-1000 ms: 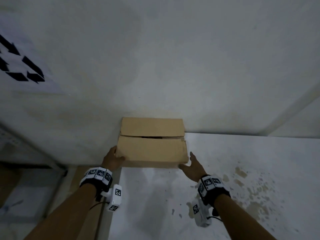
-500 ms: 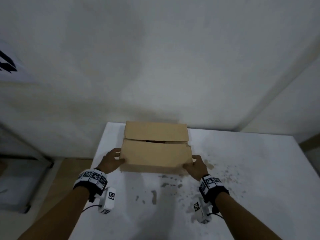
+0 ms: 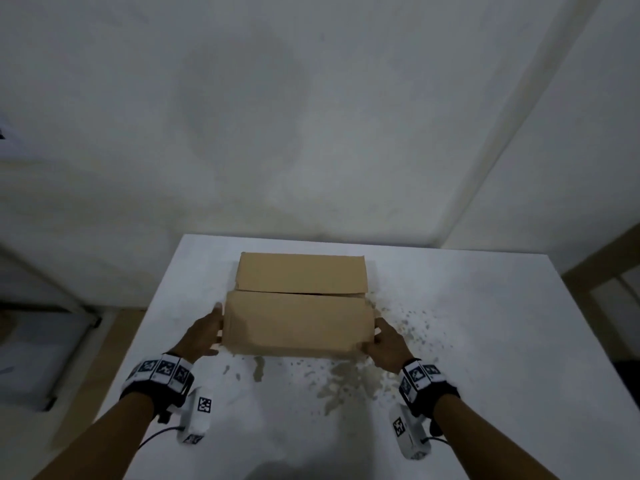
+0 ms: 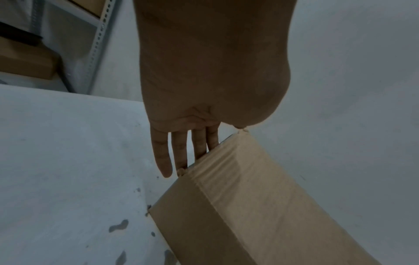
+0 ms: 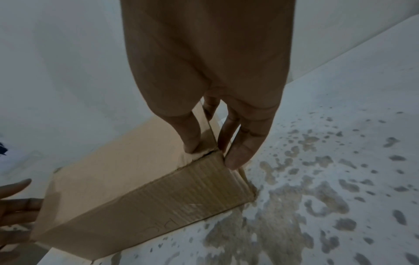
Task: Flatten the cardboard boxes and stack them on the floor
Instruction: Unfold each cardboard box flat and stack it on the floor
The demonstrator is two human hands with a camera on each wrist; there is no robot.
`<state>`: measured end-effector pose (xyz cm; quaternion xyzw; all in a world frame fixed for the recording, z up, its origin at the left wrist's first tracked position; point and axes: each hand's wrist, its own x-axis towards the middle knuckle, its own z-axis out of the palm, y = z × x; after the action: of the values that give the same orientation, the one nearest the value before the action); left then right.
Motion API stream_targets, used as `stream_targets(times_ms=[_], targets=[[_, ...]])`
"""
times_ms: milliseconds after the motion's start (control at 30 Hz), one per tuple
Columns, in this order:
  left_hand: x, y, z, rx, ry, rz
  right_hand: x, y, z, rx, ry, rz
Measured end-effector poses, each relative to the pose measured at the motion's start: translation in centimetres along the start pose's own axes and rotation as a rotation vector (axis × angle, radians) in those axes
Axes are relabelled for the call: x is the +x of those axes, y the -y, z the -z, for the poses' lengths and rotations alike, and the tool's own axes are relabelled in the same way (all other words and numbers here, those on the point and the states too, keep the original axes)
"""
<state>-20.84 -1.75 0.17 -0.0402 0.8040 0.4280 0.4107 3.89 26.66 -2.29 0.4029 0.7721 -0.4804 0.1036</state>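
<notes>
A closed brown cardboard box (image 3: 298,320) sits between my two hands, low on or just above the white table (image 3: 502,393); I cannot tell if it touches. My left hand (image 3: 211,329) lies flat against the box's left end, its fingers (image 4: 179,152) straight along the cardboard (image 4: 260,206). My right hand (image 3: 379,339) grips the near right corner, with the thumb (image 5: 188,132) on the top flap and the fingers (image 5: 244,143) down the right end of the box (image 5: 136,193). The two top flaps meet along a slightly open seam.
Brownish stains (image 3: 349,382) speckle the table in front of and right of the box. A white wall (image 3: 311,133) rises just behind the table. A metal shelf unit (image 4: 97,44) holding cardboard stands left of the table, with floor (image 3: 114,327) below.
The box has come from the table's left edge to over its middle, still between both hands. My view has swung right and down with it.
</notes>
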Motion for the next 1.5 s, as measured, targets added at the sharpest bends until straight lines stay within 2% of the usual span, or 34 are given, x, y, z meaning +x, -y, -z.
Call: stream_targets(times_ms=[133, 267, 333, 400, 533, 600, 667, 733, 800, 933, 1067, 1200, 1300, 1367, 1400, 1433, 1500], targets=[[-1.5, -0.9, 1.5, 0.066, -0.039, -0.027, -0.4, 0.5, -0.3, -0.067, 0.056, 0.133], [-2.3, -4.2, 3.4, 0.136, -0.003, -0.119, -1.3, 0.7, -1.1, -0.118, -0.005, 0.202], [-2.8, -6.2, 3.9, 0.183, 0.102, -0.15, -2.2, 0.4, -2.1, -0.105, -0.066, 0.303], [-2.8, -7.3, 3.5, 0.281, 0.232, -0.179, -2.9, -0.6, -3.2, -0.186, -0.064, 0.391], [-1.5, -6.2, 0.3, 0.732, 0.412, -0.414, -4.5, -1.7, -4.4, -0.398, -0.028, 0.393], [-0.6, -4.6, -2.0, 0.949, 0.494, -0.458, -5.2, -1.6, -4.9, -0.457, -0.017, 0.396], [-0.1, -2.9, -3.9, 1.056, 0.587, -0.461, -5.8, -1.7, -5.4, -0.507, -0.004, 0.348], [0.5, -1.0, -5.3, 1.057, 0.673, -0.46, -6.3, -2.1, -6.0, -0.504, -0.046, 0.302], [0.8, 0.4, -6.3, 1.087, 0.65, -0.513, -6.6, -2.3, -6.6, -0.484, -0.107, 0.293], [0.0, 1.4, -7.5, 1.14, 0.447, -0.637, -7.1, -1.7, -7.8, -0.444, -0.183, 0.232], [-0.6, 2.5, -7.5, 1.187, 0.296, -0.822, -6.7, -0.2, -8.1, -0.294, -0.354, 0.189], [-2.5, 4.0, -7.4, 1.224, 0.357, -0.89, -5.8, 2.9, -8.4, -0.106, -0.442, 0.109], [-3.6, 5.4, -7.3, 1.22, 0.557, -0.835, -5.2, 4.2, -10.2, -0.033, -0.398, -0.034], [-3.8, 5.9, -6.8, 1.187, 0.706, -0.774, -5.0, 4.1, -11.8, -0.08, -0.365, -0.066], [-3.6, 6.2, -6.3, 1.156, 0.734, -0.744, -4.8, 3.9, -12.5, -0.11, -0.353, -0.085], [-3.6, 6.4, -5.7, 1.099, 0.707, -0.723, -4.6, 3.8, -13.1, -0.129, -0.348, -0.103], [-3.3, 6.4, -4.0, 0.927, 0.508, -0.717, -4.3, 3.9, -13.4, -0.163, -0.381, -0.112]])
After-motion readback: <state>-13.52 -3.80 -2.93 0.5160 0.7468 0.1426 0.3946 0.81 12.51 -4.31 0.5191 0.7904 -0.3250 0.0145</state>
